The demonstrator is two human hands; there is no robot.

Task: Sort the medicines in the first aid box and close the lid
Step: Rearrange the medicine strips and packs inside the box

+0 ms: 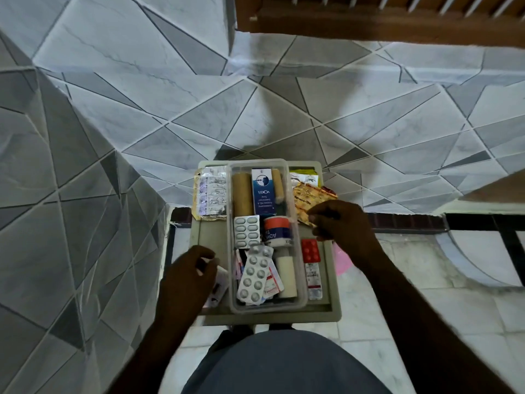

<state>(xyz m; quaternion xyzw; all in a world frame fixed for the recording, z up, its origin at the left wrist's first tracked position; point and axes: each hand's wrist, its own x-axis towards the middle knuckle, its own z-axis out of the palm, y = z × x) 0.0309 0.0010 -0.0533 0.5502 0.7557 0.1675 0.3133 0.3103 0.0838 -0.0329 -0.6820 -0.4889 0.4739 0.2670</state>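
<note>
Left of the box [230, 200], by its near corner, the left hand [189, 275] is curling its fingers round a white packet [221, 282], thumb pressing on top. Farther along that side, silver strips [211, 194] are lying on the stool [210, 231], touching the box wall. The box is sitting open on the stool, holding a tan roll [242, 196], a blue carton [262, 191], tape [277, 230], blister packs [246, 232] and a white tube [286, 275]. Right of the box, a red strip [310, 251] is lying just beside its wall. The right hand [341, 223] is hovering near that wall, fingers bent, fingertips touching an orange sachet [309, 199]; I cannot tell whether they are gripping it.
</note>
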